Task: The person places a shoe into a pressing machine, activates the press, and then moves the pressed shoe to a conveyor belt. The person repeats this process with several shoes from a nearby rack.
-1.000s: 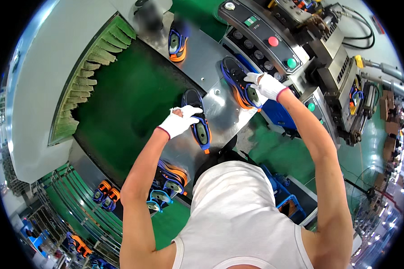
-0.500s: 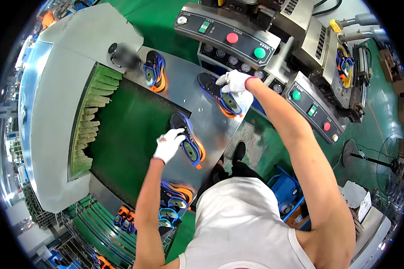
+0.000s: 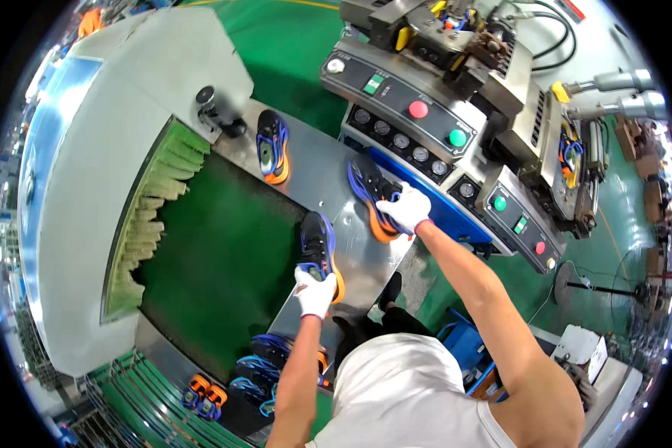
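Observation:
My left hand, in a white glove, is closed round the heel end of a black and blue sneaker with an orange sole. This sneaker lies along the inner edge of the metal ledge. Farther right, my gloved right hand grips the opening end of a second matching sneaker, whose toe points away from me. Its sole side shows on the near left. A third sneaker stands at the far end of the ledge, touched by neither hand. The fingers of both hands are partly hidden.
A grey machine housing with a green bristle curtain stands left of a green belt. Shoe uppers pile up beside my left forearm. A press with a button panel stands at the right, and a floor fan beyond it.
My left hand has moved from beside the near sneaker onto its heel. My right hand has slid from the other sneaker's middle to its opening end, and that sneaker now leans. The view has shifted.

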A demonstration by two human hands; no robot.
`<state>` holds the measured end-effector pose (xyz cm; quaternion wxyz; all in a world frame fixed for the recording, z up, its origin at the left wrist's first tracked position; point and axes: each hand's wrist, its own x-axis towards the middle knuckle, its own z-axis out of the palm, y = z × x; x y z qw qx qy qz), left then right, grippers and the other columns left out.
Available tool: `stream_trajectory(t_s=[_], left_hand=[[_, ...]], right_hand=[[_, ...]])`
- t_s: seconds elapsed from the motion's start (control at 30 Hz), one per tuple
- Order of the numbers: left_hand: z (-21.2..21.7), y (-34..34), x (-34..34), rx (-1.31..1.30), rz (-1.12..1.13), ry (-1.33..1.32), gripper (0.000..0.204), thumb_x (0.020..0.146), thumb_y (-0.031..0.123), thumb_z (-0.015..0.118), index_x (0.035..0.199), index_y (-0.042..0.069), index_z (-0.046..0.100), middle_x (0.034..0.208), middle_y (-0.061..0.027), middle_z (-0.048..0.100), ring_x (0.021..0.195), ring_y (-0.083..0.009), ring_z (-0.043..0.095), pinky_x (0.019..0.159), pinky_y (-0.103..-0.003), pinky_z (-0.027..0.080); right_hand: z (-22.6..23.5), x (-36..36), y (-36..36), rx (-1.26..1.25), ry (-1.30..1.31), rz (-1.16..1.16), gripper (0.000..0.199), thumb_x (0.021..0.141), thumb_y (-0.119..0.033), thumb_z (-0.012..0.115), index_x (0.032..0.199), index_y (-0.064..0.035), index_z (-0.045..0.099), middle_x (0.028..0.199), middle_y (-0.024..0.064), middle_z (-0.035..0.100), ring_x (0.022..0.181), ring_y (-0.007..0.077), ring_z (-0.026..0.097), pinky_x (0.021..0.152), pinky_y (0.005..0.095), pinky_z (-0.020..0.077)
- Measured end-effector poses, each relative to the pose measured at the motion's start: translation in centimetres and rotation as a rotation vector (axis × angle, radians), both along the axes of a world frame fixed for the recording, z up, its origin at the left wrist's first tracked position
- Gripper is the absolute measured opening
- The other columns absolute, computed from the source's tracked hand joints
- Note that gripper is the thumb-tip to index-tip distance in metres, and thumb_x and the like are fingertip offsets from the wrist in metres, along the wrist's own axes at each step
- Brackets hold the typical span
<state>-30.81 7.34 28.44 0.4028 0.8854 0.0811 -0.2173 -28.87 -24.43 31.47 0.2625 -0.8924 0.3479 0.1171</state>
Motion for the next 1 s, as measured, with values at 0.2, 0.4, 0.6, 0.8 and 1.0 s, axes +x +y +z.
stream_trajectory(t_s=[0.2, 0.4, 0.6, 0.8, 1.0], left_hand=[[6.7, -0.4, 3.1, -0.043, -0.269, -0.006, 0.087, 0.072, 0.027, 0.086, 0.143, -0.005, 0.048, 0.134, -0.0237, 0.063, 0.123, -0.0403, 0.061, 0.107, -0.045, 0.048], [14.5, -10.4, -5.2, -0.031, -0.763, 0.079, 0.066, 0.075, 0.03, 0.088, 0.126, -0.004, 0.061, 0.116, -0.0184, 0.071, 0.105, -0.0328, 0.068, 0.095, -0.044, 0.053], [21.1, -19.2, -13.3, -0.409, -1.382, 0.002, 0.065, 0.076, 0.013, 0.085, 0.135, 0.001, 0.059, 0.124, -0.017, 0.07, 0.112, -0.0286, 0.066, 0.101, -0.04, 0.05], [25.5, -30.5, -33.3, -0.628, -1.947, 0.02, 0.057, 0.076, 0.012, 0.084, 0.127, 0.0, 0.061, 0.117, -0.014, 0.071, 0.107, -0.0257, 0.067, 0.096, -0.04, 0.052], [29.1, -40.9, -55.6, -0.572, -2.403, -0.47, 0.064, 0.076, 0.035, 0.073, 0.126, -0.001, 0.054, 0.114, -0.0271, 0.069, 0.107, -0.0425, 0.067, 0.099, -0.046, 0.051]], right_hand=[[2.5, -13.1, 5.6, 1.072, -0.702, -0.795, 0.023, 0.085, -0.01, 0.082, 0.105, -0.0039, 0.075, 0.095, 0.0041, 0.074, 0.081, 0.0124, 0.066, 0.075, 0.0296, 0.0551], [13.4, -28.3, 8.4, 0.572, -0.655, -1.043, 0.035, 0.081, -0.031, 0.086, 0.099, -0.0025, 0.077, 0.089, 0.0056, 0.075, 0.077, 0.0118, 0.066, 0.072, 0.0323, 0.0536], [15.8, -40.6, 11.2, 0.269, -1.242, -1.63, 0.037, 0.081, -0.016, 0.087, 0.111, -0.0015, 0.071, 0.1, 0.0026, 0.073, 0.086, 0.0102, 0.065, 0.078, 0.0288, 0.0539], [19.8, -58.9, 16.3, -0.461, -1.403, -2.013, 0.045, 0.08, -0.013, 0.086, 0.118, -0.0012, 0.065, 0.103, 0.0048, 0.072, 0.089, 0.0129, 0.067, 0.083, 0.0308, 0.0546], [24.1, -72.4, 18.3, -0.903, -0.638, -2.297, 0.068, 0.083, -0.028, 0.084, 0.134, 0.0041, 0.053, 0.11, 0.0196, 0.072, 0.099, 0.0285, 0.07, 0.089, 0.0392, 0.055]])
